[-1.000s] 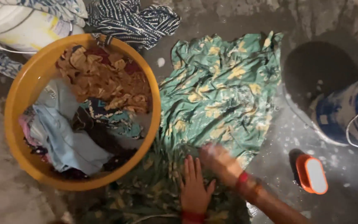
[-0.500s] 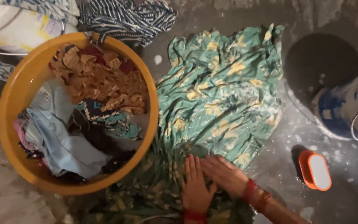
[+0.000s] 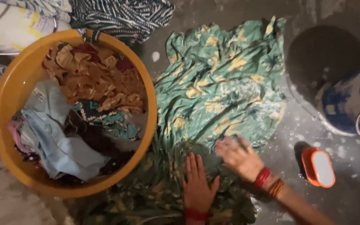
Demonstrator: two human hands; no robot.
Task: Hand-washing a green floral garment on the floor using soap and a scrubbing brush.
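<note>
Wet grey concrete floor [image 3: 230,25], dim light, soap foam specks scattered at right. Round dark hole [image 3: 326,58] in floor, top right. Blue-white bucket [image 3: 351,104] w/ wire handle beside hole, at right edge. Orange soap case [image 3: 318,167] w/ white lid lower right, on wet floor. Yellow tub [image 3: 9,87] at left, full of mixed clothes. Striped dark cloth [image 3: 121,16] at top, just behind tub. Pale sack [image 3: 13,25] top left corner.
</note>
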